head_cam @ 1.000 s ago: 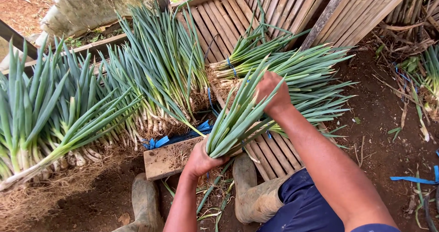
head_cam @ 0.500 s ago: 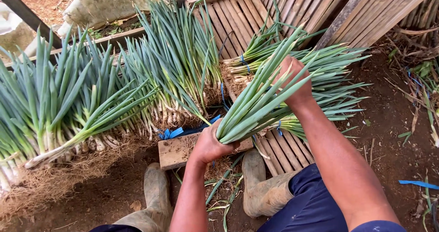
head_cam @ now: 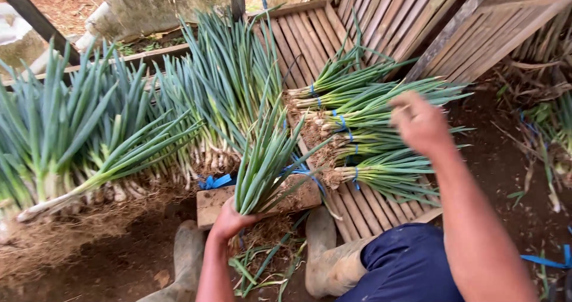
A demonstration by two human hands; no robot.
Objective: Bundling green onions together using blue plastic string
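**Loose bunch of green onions held at the root end, other hand lifted clear**

The left hand [head_cam: 229, 221] has its grip closed around the root end of a loose bunch of long green onions [head_cam: 265, 162], whose leaves fan upward over a short wooden block [head_cam: 211, 204]. The right hand [head_cam: 420, 123] hangs in the air above the tied green onion bundles with blue bands [head_cam: 363, 138] on the slatted wooden pallet [head_cam: 310, 46]; it holds nothing visible, fingers loosely curled. A big untied heap of green onions [head_cam: 89, 129] lies to the left, and two muddy rubber boots [head_cam: 325, 257] stand below.

With only one hand gripping, the bunch could splay and stalks slip out onto the dirt floor [head_cam: 107, 260], since no band shows around it.
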